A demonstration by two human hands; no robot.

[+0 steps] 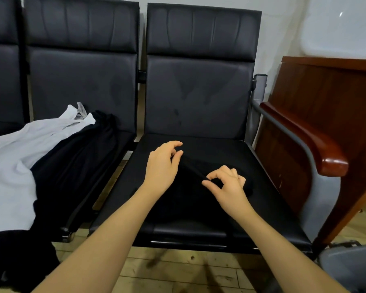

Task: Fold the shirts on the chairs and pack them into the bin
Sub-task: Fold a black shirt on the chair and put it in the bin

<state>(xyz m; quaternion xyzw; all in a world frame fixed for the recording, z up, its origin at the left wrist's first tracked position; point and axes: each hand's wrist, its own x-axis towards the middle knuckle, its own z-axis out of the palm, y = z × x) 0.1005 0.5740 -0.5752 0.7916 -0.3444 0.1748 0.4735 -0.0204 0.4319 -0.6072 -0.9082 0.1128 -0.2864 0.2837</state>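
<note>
Nearest the viewer, two bare forearms reach forward over a tiled floor (199, 278) toward a row of black padded chairs. On the near seat of the right-hand chair (199, 98) lies a black shirt (188, 199), hard to tell apart from the dark cushion beneath it. The left hand (163, 163) pinches a raised edge of that shirt between thumb and fingertips, and the right hand (226, 182), just to its right, pinches the same edge further along, so a short ridge of cloth is stretched between them. To fold it well, I would judge the edge should be kept taut and level, carried straight across the seat, then laid flat and smoothed so no crease bunches underneath; black on black makes the hem easy to lose. On the chair to the left, a white shirt (13, 163) lies heaped over more dark clothing (72, 161), not yet folded. At the near right corner sits a grey curved rim, possibly the bin (351, 269), though I cannot be sure. Further right stands a wooden desk (325, 98). No brand, label or readable writing shows anywhere.
</note>
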